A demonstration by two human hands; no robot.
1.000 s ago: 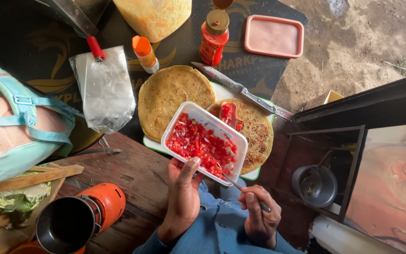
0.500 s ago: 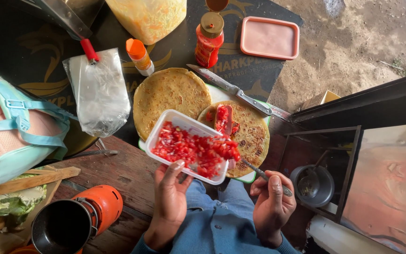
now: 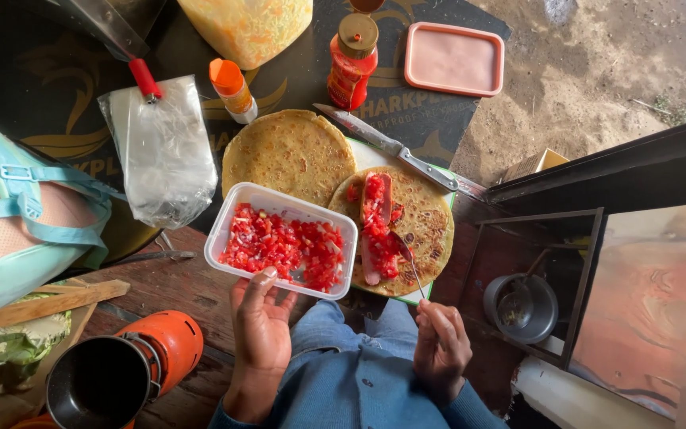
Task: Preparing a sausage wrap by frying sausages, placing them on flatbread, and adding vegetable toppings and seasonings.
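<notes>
Fingers (image 3: 267, 280) of left hand (image 3: 260, 338) hooked over the near rim of one white rectangular tray (image 3: 228, 222), thumb out of sight beneath, gripping it level above the wooden tabletop (image 3: 160, 282). Fingers (image 3: 430, 318) of right hand (image 3: 441, 353) pressed together, pinching the thin handle of one metal spoon (image 3: 406, 258), bowl resting on the filling. Both wrists in blue sleeves.

Tray thin, smooth, round-cornered, holding a loose, wet heap of diced tomato (image 3: 283, 248), overlapping the near edges of both flatbreads. Two flatbreads in all: plain flatbread (image 3: 289, 152) round, golden, blistered with brown spots; topped flatbread (image 3: 426, 226) beside it, partly overlapping, carrying a red strip of tomato pieces and a pale pink sausage (image 3: 376, 199) down its middle. Both on one pale board with green edge (image 3: 437, 179).

At lower left, one orange cylinder with a black open mouth (image 3: 121, 369), lying on its side. Next to it, one flat wooden stick (image 3: 41, 298) over leafy greens (image 3: 13, 342).

Farther out: one steel knife (image 3: 391, 147) with riveted handle, laid diagonally, touching the board; one crumpled clear plastic bag (image 3: 160, 155); one small orange-capped bottle (image 3: 232, 89); one red sauce bottle with brown cap (image 3: 352, 59); one pink rectangular lid (image 3: 454, 59), smooth, rounded corners; one large translucent container of yellowish shreds (image 3: 248, 28). All on a black printed mat (image 3: 57, 103).
</notes>
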